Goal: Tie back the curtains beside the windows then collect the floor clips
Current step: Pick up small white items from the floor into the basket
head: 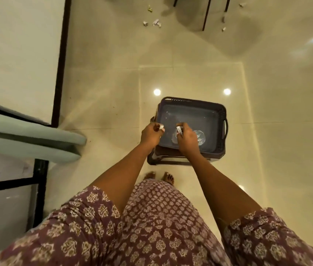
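Note:
A dark grey plastic basket (221,120) sits on a low dark stool in front of me. My left hand (150,133) is at the basket's left rim and pinches a small white clip (161,128). Over the basket's inside, my right hand (188,140) holds another white clip (179,129) with dark print on it. Several more white clips (156,23) lie scattered on the floor far ahead, near the dark furniture legs (206,14). A pale green curtain (27,135) shows at the left edge.
The floor is glossy cream tile with ceiling-light reflections. A dark door or window frame (60,60) runs along the left. My bare feet (159,176) stand just behind the stool (163,158). A clear round thing (200,137) lies in the basket bottom.

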